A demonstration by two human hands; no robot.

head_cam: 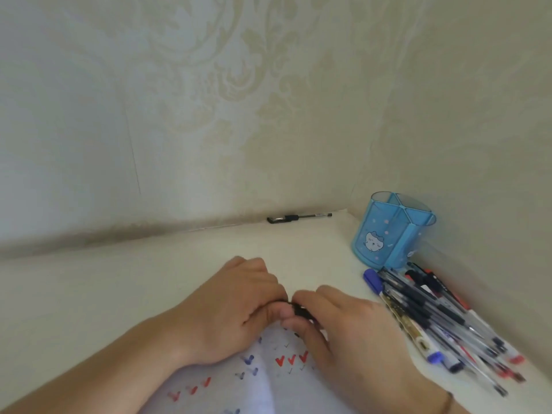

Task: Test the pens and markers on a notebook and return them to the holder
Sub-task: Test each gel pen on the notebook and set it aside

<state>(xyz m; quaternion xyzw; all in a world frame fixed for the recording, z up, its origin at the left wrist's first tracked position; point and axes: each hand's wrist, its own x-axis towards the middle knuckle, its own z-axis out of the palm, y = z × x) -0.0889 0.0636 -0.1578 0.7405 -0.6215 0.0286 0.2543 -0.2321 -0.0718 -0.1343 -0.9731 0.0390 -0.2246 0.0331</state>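
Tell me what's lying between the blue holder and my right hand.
In the head view, a pile of pens and markers lies between the blue holder and your right hand.

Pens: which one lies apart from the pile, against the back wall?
The black pen, lying flat and alone along the back wall, left of the blue holder; the rest are heaped at right.

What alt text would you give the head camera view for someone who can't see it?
Two bare hands, left hand and right hand, meet over a white notebook page of red and blue check marks, gripping a small black pen part. At right, a loose pile of pens and markers lies before an empty blue plastic holder; a black pen rests against the wall.
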